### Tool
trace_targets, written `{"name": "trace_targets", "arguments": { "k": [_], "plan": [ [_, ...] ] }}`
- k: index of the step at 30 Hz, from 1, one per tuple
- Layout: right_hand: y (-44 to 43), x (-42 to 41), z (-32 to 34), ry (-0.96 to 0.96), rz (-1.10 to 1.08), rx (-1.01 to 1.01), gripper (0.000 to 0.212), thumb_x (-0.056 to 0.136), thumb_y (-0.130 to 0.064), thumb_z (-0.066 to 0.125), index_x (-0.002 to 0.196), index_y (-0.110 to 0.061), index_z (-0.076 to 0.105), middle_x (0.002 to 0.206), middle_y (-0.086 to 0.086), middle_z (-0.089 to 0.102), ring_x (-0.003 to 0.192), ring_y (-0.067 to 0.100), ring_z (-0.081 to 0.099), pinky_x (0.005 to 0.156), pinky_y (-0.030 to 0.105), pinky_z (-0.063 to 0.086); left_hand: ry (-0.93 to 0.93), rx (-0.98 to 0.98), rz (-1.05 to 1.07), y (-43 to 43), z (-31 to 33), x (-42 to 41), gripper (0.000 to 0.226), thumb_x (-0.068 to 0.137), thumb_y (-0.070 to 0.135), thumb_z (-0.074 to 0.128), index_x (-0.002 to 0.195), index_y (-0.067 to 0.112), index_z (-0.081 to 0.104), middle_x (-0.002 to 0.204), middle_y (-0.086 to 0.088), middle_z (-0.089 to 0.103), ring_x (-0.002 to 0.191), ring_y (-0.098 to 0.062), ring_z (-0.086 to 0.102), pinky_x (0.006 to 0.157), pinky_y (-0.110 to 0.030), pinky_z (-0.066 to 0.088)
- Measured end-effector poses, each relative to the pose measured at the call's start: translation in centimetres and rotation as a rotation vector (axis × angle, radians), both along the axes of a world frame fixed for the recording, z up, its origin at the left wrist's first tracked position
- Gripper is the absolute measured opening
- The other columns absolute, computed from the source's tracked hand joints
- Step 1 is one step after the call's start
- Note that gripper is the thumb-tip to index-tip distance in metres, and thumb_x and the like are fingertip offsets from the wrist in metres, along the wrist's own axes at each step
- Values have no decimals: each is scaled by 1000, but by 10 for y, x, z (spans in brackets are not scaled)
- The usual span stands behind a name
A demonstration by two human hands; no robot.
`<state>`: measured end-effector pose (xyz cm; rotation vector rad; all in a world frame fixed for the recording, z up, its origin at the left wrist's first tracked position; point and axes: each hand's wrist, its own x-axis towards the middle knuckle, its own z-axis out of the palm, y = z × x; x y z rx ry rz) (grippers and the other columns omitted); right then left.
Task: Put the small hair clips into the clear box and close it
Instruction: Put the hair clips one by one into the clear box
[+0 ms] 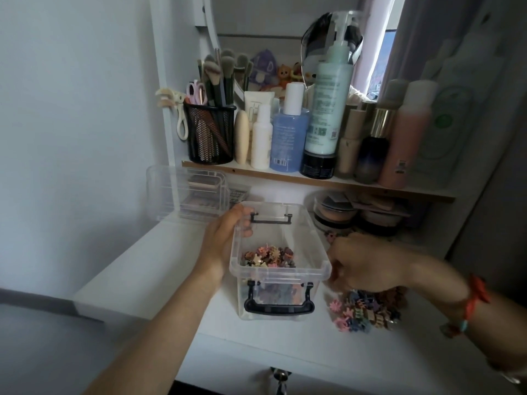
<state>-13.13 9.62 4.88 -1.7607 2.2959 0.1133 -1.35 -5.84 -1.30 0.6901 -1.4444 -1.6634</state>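
Standing centre, box [312, 240]: clear, glossy plastic, rectangular with rounded corners and a thick rolled rim; lid off, upright on the desk.
Latches: black plastic clasp [278, 306] hangs on the near wall; a second one [271, 218] sits on the far wall.
Clips in box [268, 256]: tiny claw clips, matte, star- and flower-shaped, in pink, tan, brown and dark blue, heaped on the floor toward the near end.
Left hand [224, 240]: wraps the box's left far corner, palm flat on the outer wall, fingers [245, 232] curled over the rim to the inside, gripping it.
Right hand [366, 265]: blurred, just beside the box's right near corner and above the loose pile; fingers bunched and pointing down-left; I cannot tell whether they pinch a clip.
Loose clips [365, 312]: a spread heap on the desk at lower right of the box, same small toothed shapes, pink and blue at the near edge, brown farther back.
Bracelet [473, 297]: orange cord with a turquoise bead on the right wrist.
Desk [285, 352]: white, smooth and matte; a metal key [281, 377] shows at its lower edge.
Clear piece [182, 192]: see-through plastic at left centre, behind the left hand; lid or case, I cannot tell.
Shelf [313, 179]: white board with a raw wood edge, above the box.
Mesh cup [209, 132]: black wire, round, full of brushes [216, 69], upper left on the shelf.
Bottles: translucent blue one [288, 138], tall pale-green pump bottle [328, 109].
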Motion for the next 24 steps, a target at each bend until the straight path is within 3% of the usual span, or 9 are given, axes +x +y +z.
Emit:
{"name": "trace_targets", "arguments": {
  "k": [2, 5, 7, 11, 14, 17, 21, 24],
  "plan": [
    [-5, -5, 6, -18, -72, -259, 9, 84, -18, 61, 84, -22, 69, 78, -13, 63, 68, -5, 54, 59, 5, 37, -1, -4, -3, 0, 0, 0, 25, 94, 29, 44, 81, 21, 63, 78, -1, 62, 74, -16, 58, 71, -32, 43],
    [-13, -4, 20, -294, -158, -742, 9, 82, -18, 65, 78, -26, 64, 78, -14, 62, 73, -1, 55, 66, 9, 39, -2, -1, 1, 0, 0, 0, 26, 94, 29, 44, 79, 21, 63, 78, -2, 61, 73, -17, 58, 73, -33, 43],
    [-16, 2, 28, -455, -109, -820, 7, 81, -17, 66, 82, -23, 64, 78, -17, 60, 75, -2, 56, 74, 11, 41, 2, 1, -2, -1, 1, -1, 25, 94, 28, 44, 79, 21, 63, 77, -2, 62, 72, -17, 58, 73, -33, 43],
    [-7, -6, 26, -412, -118, -743, 3, 81, -18, 65, 82, -17, 68, 83, -7, 67, 76, 7, 61, 78, 20, 47, -8, -6, -9, -1, 0, 0, 24, 94, 29, 44, 81, 22, 63, 79, -1, 62, 74, -17, 58, 72, -33, 43],
    [6, -12, 14, -312, -80, -334, 11, 80, -19, 67, 73, -27, 68, 72, -15, 67, 64, -9, 59, 63, 5, 42, -20, -1, -10, -1, 0, 0, 24, 93, 32, 45, 83, 21, 63, 81, -2, 62, 75, -17, 59, 77, -35, 43],
    [14, -6, -8, -278, -26, -66, 5, 79, -25, 69, 82, -22, 72, 65, -20, 63, 61, -14, 57, 60, 1, 40, -28, 10, -7, -1, 0, -1, 24, 93, 32, 45, 81, 22, 63, 80, -2, 62, 74, -16, 58, 80, -35, 41],
    [12, -3, -17, -264, -9, -68, 6, 80, -19, 68, 84, -18, 72, 70, -18, 63, 63, -11, 58, 63, 2, 41, -32, 29, 7, 0, 1, -1, 26, 93, 33, 45, 79, 21, 63, 77, -1, 62, 72, -15, 58, 83, -36, 41],
    [4, -5, -4, -193, -92, -373, 11, 83, -17, 64, 88, -22, 72, 78, -16, 63, 66, -9, 57, 59, -4, 38, -37, 26, 4, 1, 1, 0, 26, 93, 35, 45, 80, 22, 64, 78, 0, 62, 74, -15, 58, 78, -36, 43]
  ]
}}
